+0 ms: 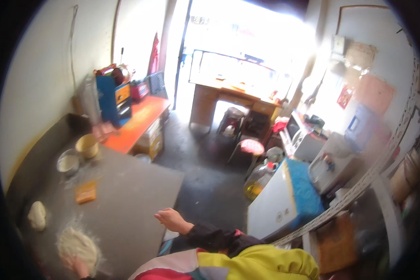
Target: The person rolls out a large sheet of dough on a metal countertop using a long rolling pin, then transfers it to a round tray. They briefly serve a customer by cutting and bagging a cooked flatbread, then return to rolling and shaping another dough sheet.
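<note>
A flattened round of pale dough (80, 247) lies on the floured grey worktop (130, 186) at the lower left. My left hand (74, 264) rests on the near part of this dough, fingers spread on its surface and not gripping it. Farther right, over the worktop's right edge, my right hand (173, 220) is held with fingers stretched out and nothing in it. A smaller oval lump of dough (37, 216) sits at the far left. Beyond the flattened round is an orange rectangular item (85, 192), whose kind I cannot make out.
A yellowish container (87, 146) and a white bowl (68, 162) stand toward the worktop's back left. Behind them is an orange-topped table (142, 121) with a blue cabinet (108, 100). Right of the dark floor stands a white cabinet (273, 205) with a blue cover.
</note>
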`<state>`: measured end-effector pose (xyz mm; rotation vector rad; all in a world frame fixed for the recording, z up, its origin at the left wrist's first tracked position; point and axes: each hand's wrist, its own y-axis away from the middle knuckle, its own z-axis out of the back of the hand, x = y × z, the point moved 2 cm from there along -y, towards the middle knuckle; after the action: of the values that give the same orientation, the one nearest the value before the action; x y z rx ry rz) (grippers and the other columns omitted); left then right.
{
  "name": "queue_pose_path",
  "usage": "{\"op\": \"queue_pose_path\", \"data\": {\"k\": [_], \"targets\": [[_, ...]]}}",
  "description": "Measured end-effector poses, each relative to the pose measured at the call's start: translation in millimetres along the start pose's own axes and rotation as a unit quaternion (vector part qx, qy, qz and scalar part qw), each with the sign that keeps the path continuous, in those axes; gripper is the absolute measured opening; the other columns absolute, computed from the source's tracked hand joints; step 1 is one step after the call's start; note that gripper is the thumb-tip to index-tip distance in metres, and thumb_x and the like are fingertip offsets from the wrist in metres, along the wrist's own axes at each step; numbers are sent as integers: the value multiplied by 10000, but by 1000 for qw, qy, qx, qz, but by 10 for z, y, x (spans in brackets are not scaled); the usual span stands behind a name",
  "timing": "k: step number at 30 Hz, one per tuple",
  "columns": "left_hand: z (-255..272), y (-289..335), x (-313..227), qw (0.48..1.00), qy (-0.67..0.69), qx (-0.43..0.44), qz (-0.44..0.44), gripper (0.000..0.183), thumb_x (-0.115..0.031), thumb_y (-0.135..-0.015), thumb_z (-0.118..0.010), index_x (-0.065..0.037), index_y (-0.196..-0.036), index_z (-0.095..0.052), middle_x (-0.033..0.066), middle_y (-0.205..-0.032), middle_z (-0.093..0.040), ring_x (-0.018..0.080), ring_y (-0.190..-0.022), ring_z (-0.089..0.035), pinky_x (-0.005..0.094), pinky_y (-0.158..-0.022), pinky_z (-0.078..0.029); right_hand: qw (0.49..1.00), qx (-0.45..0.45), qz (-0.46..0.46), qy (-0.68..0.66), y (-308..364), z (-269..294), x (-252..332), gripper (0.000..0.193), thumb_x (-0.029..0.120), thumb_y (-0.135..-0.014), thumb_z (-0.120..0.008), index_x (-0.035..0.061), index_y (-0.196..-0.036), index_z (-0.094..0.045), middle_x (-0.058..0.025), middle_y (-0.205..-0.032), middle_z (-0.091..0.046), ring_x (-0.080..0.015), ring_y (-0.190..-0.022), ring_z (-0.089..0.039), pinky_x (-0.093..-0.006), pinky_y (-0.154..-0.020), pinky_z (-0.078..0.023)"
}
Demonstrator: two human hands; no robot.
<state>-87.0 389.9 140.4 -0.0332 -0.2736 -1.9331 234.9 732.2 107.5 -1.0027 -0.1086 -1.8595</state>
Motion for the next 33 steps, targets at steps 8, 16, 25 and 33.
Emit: {"op": "queue_pose_path", "data": {"k": [8,16,25,33], "targets": [[260,453,-2207,983,137,-115,-41,435,-129,-843,-570,-102,-1266,-474,50,-1479,-211,243,-1393,-85,546,-1073,-145,948,-186,-260,-11,1367,2081,-731,171,179,-827,-621,11,-818,-590,-87,-687,-591,-149,-637,-566,-280,-584,-453],[515,187,-4114,929,132,-269,-218,416,-142,-823,-594,-92,-1226,-507,72,-1475,-216,265,-1385,-117,559,-1061,-162,927,-217,-304,-44,1391,2705,-1532,115,115,-798,-602,14,-852,-589,-115,-780,-600,-215,-677,-585,-309,-629,-467],[896,-515,-6690,902,96,-266,-326,410,-169,-787,-589,-111,-1191,-540,59,-1442,-289,269,-1360,-200,578,-1035,-193,918,-160,-351,91,1070,3701,-3186,173,159,-776,-544,17,-826,-630,-190,-839,-614,-351,-825,-593,-401,-726,-478],[1419,-781,-8841,818,88,-293,-487,399,-187,-777,-590,-98,-1165,-567,74,-1424,-312,260,-1347,-212,564,-1046,-161,779,-113,-609,93,2236,4008,-4549,177,174,-745,-554,16,-740,-633,-192,-743,-627,-347,-736,-608,-407,-682,-477]]}}
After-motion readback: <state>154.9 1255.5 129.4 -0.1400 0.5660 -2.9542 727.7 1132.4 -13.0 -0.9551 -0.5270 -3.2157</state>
